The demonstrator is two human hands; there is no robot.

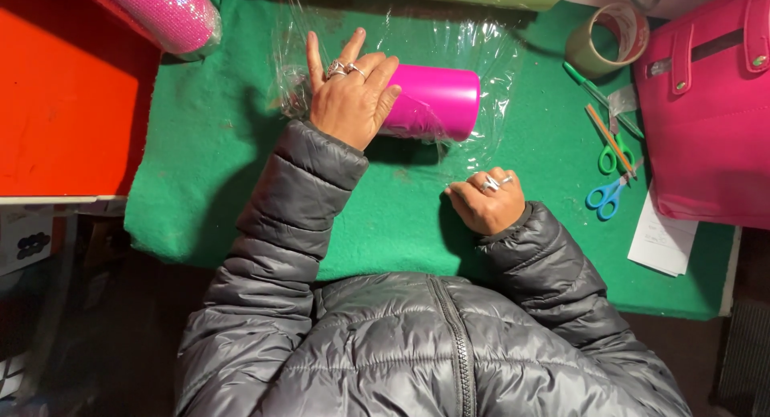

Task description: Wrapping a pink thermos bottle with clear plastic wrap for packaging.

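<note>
A bright pink cylinder (437,102) lies on its side on a sheet of clear cellophane (481,52), which is spread over a green felt mat (208,144). My left hand (349,92) rests flat on the left end of the cylinder, fingers spread, rings on two fingers. Nearer to me, my right hand (487,200) is curled into a loose fist at the cellophane's near edge; it seems to pinch the film, though the film is hard to see there. Both arms wear a grey puffer jacket.
A roll of tape (605,36) sits at the back right. Green scissors (613,140) and blue scissors (608,194) lie right of the cellophane. A pink bag (710,104) fills the right side, white paper (662,240) beneath it. An orange box (68,88) and a glittery pink roll (164,12) are on the left.
</note>
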